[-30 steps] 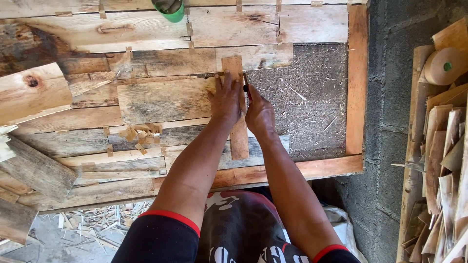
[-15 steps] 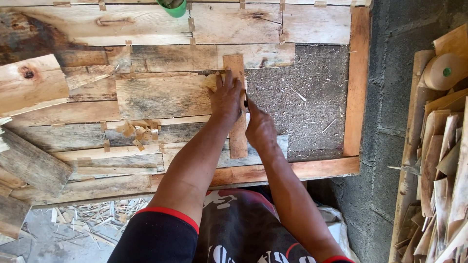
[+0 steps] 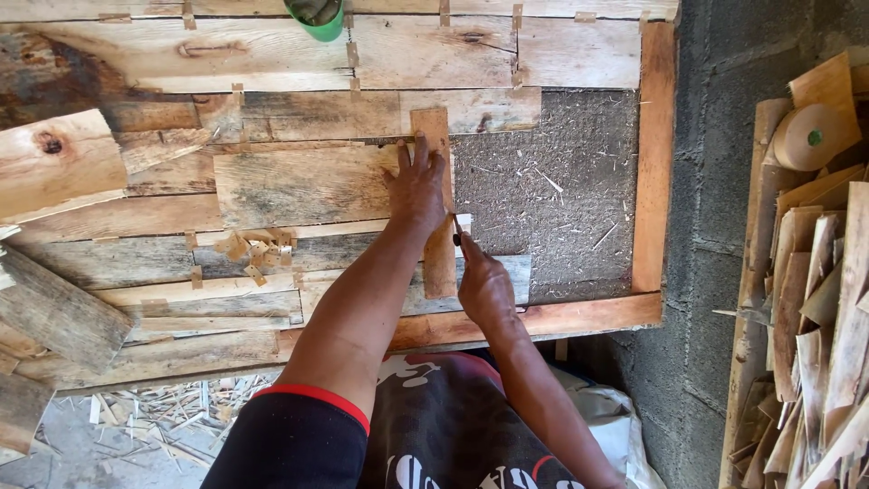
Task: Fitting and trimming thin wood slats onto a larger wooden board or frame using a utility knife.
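Observation:
A narrow upright wooden strip [image 3: 440, 263] lies across a panel of joined planks [image 3: 299, 186] inside an orange-brown wooden frame [image 3: 654, 163]. My left hand [image 3: 415, 186] presses flat on the upper part of the strip, fingers spread. My right hand [image 3: 484, 288] sits just right of the strip lower down, gripping a small dark-tipped marking tool [image 3: 456, 234] whose tip touches the strip's right edge. Beside the strip the rough grey chipboard backing [image 3: 552, 190] shows bare.
Small wood offcuts [image 3: 253, 246] lie on the planks to the left. Loose boards [image 3: 54, 167] overlap the panel's left side. A green cup [image 3: 317, 16] stands at the top edge. Stacked wood scraps and a tape roll [image 3: 810, 136] fill the right, past a concrete-block floor strip [image 3: 715, 226].
My right hand has slid down along the strip's right edge, away from my left hand. My left hand stays pressed on the strip.

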